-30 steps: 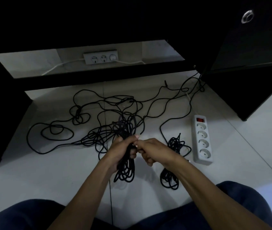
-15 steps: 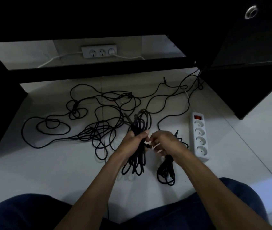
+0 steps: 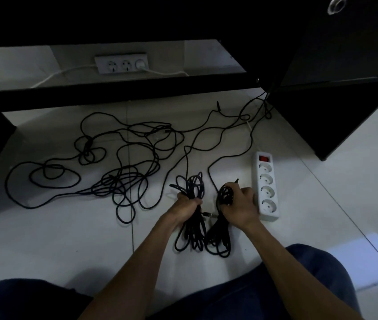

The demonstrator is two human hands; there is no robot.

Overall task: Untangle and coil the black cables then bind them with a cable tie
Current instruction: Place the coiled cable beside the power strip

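Note:
My left hand grips the middle of a coiled black cable bundle whose loops hang above and below the fist. My right hand grips a second, smaller black coil lying on the floor beside the first. A small plug end shows between the two hands. A loose tangle of black cable spreads over the white tiles to the left and back, with strands running toward the dark cabinet. I see no cable tie clearly.
A white power strip with a red switch lies just right of my right hand. Another white socket strip sits under the dark furniture at the back. A black cabinet stands at the right. My knees fill the bottom edge.
My hands have parted. The left lowered its coil toward the floor, and the right moved right and took hold of the second coil next to the power strip.

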